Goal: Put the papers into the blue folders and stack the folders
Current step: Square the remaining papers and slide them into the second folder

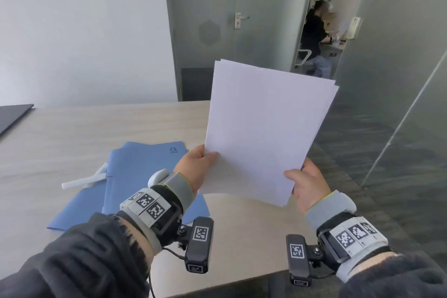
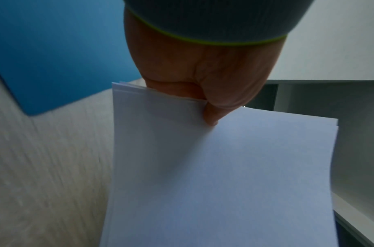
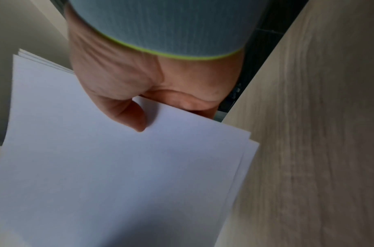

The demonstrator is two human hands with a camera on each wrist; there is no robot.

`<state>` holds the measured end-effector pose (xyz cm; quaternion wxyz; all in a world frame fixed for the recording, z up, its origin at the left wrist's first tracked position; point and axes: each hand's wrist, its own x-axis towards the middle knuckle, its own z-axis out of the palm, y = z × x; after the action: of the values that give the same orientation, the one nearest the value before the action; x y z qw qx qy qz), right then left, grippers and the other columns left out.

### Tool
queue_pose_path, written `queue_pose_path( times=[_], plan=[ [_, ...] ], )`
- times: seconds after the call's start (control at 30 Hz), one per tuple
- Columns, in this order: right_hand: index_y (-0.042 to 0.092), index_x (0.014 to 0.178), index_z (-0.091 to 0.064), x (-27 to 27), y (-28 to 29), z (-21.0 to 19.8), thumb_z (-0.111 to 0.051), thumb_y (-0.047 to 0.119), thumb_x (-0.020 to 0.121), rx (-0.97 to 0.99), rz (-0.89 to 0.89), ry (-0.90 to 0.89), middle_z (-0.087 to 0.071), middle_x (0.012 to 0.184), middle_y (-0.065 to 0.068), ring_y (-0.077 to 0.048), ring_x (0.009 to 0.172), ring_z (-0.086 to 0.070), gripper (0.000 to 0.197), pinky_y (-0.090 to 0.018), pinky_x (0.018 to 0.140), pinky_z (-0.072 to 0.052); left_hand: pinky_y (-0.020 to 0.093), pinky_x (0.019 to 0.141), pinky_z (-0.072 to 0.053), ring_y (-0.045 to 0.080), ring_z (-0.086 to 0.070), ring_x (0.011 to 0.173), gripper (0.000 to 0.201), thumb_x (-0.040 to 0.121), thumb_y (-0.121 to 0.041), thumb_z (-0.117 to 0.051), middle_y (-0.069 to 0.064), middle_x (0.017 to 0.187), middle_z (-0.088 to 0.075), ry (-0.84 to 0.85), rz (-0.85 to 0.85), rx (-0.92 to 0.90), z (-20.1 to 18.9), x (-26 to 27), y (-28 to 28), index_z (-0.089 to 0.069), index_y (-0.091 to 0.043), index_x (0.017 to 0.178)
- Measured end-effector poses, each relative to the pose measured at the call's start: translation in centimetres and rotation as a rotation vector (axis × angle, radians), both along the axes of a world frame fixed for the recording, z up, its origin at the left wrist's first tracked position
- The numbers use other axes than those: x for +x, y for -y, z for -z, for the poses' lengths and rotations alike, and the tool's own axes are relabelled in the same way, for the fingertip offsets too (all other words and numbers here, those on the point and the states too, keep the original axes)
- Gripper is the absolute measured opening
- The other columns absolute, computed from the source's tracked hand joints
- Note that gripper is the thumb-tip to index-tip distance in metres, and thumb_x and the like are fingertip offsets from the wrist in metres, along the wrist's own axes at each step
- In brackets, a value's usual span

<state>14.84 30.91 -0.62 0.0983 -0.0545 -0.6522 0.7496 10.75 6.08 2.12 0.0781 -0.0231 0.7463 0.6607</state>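
A sheaf of white papers (image 1: 263, 128) is held up above the table, tilted toward me, its edges slightly fanned. My left hand (image 1: 193, 167) pinches its lower left edge, thumb on top; the wrist view shows that left hand (image 2: 205, 86) clamping the papers (image 2: 224, 175). My right hand (image 1: 306, 184) pinches the lower right corner, and in its wrist view the right hand (image 3: 139, 93) has its thumb on the papers (image 3: 118, 175). Blue folders (image 1: 135, 172) lie overlapped on the table to the left, closed, partly hidden by my left wrist. A folder corner (image 2: 55, 58) shows in the left wrist view.
The light wooden table (image 1: 72, 133) ends just right of the papers; grey carpet lies beyond. White plastic binder strips (image 1: 84, 180) lie at the folders' left edge. A dark flat object (image 1: 12, 116) sits far left. A person sits beyond the open doorway (image 1: 316, 36).
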Motion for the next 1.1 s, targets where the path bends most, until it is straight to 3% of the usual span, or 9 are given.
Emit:
queue_pose_path(
  times=[0.13, 0.3, 0.4, 0.63, 0.7, 0.83, 0.9, 1.0, 1.1],
  plan=[
    [0.014, 0.087, -0.071, -0.3, 1.8, 0.2, -0.057, 0.001, 0.067, -0.002, -0.007, 0.017, -0.076, 0.076, 0.004, -0.019, 0.077, -0.070, 0.027, -0.027, 0.064, -0.053, 0.052, 0.100, -0.052, 0.029, -0.068, 0.106, 0.025, 0.074, -0.037, -0.056, 0.000, 0.107, -0.076, 0.008, 0.017, -0.049, 1.7, 0.2, 1.4, -0.073, -0.043, 0.093],
    [0.019, 0.087, -0.075, 0.2, 2.5, 0.9, -0.056, 0.003, 0.067, 0.024, -0.019, 0.063, -0.076, 0.097, -0.013, -0.034, 0.092, -0.069, 0.032, -0.048, 0.087, -0.053, 0.052, 0.097, -0.054, 0.032, -0.071, 0.104, 0.034, 0.059, -0.048, -0.060, 0.002, 0.104, -0.078, 0.077, 0.112, -0.176, 6.3, -1.1, 2.9, -0.074, -0.042, 0.089],
    [0.018, 0.091, -0.073, 0.4, 2.6, 0.9, -0.055, 0.005, 0.065, 0.022, -0.022, 0.069, -0.071, 0.109, -0.023, -0.037, 0.101, -0.067, 0.034, -0.054, 0.093, -0.051, 0.053, 0.096, -0.055, 0.034, -0.071, 0.104, 0.029, 0.062, -0.047, -0.061, 0.003, 0.102, -0.078, 0.096, 0.148, -0.209, 7.2, -1.2, 3.2, -0.075, -0.043, 0.087],
    [0.013, 0.079, -0.077, -0.4, 1.9, 1.3, -0.064, 0.002, 0.072, 0.028, 0.044, 0.080, -0.075, 0.091, -0.012, -0.038, 0.093, -0.068, 0.018, -0.057, 0.092, -0.050, 0.048, 0.094, -0.056, 0.033, -0.071, 0.098, 0.022, 0.089, -0.036, -0.054, 0.008, 0.103, -0.076, -0.019, 0.166, -0.398, 4.3, 0.2, 2.4, -0.070, -0.026, 0.101],
    [0.013, 0.077, -0.078, -0.3, 1.7, 2.0, -0.062, -0.005, 0.081, 0.037, 0.041, 0.099, -0.076, 0.089, -0.013, -0.039, 0.093, -0.069, 0.025, -0.057, 0.091, -0.051, 0.049, 0.093, -0.056, 0.035, -0.071, 0.096, 0.028, 0.090, -0.036, -0.053, 0.013, 0.103, -0.075, -0.008, 0.197, -0.471, 4.8, 0.2, 2.3, -0.068, -0.017, 0.104],
    [0.021, 0.073, -0.080, 0.0, 1.4, 2.9, -0.059, -0.008, 0.083, 0.011, 0.069, 0.100, -0.077, 0.083, -0.006, -0.035, 0.090, -0.069, 0.037, -0.048, 0.088, -0.053, 0.042, 0.084, -0.057, 0.027, -0.064, 0.074, 0.029, 0.094, -0.030, -0.053, 0.015, 0.091, -0.071, 0.042, 0.188, -0.521, 5.6, 0.1, 2.1, -0.066, -0.006, 0.105],
    [0.018, 0.070, -0.080, -0.2, 1.2, 2.9, -0.059, -0.009, 0.083, -0.009, 0.084, 0.097, -0.077, 0.078, -0.002, -0.033, 0.087, -0.068, 0.036, -0.044, 0.087, -0.052, 0.044, 0.087, -0.057, 0.029, -0.067, 0.078, 0.028, 0.094, -0.028, -0.054, 0.020, 0.098, -0.072, 0.041, 0.176, -0.515, 5.7, -0.1, 1.9, -0.066, -0.005, 0.102],
    [0.020, 0.069, -0.080, -0.4, 1.3, 2.8, -0.059, -0.010, 0.083, 0.000, 0.077, 0.093, -0.077, 0.076, 0.002, -0.031, 0.087, -0.068, 0.039, -0.044, 0.088, -0.052, 0.038, 0.085, -0.058, 0.033, -0.072, 0.088, 0.022, 0.094, -0.026, -0.054, 0.013, 0.091, -0.071, 0.034, 0.195, -0.543, 5.6, -0.2, 1.9, -0.065, -0.008, 0.090],
    [0.024, 0.074, -0.081, -0.1, 1.3, 3.1, -0.059, -0.010, 0.083, 0.006, 0.059, 0.095, -0.078, 0.083, -0.002, -0.034, 0.094, -0.068, 0.041, -0.048, 0.091, -0.052, 0.046, 0.089, -0.058, 0.035, -0.071, 0.093, 0.022, 0.092, -0.028, -0.055, 0.015, 0.100, -0.074, 0.027, 0.234, -0.579, 5.6, 0.0, 2.0, -0.067, -0.011, 0.097]
  ],
)
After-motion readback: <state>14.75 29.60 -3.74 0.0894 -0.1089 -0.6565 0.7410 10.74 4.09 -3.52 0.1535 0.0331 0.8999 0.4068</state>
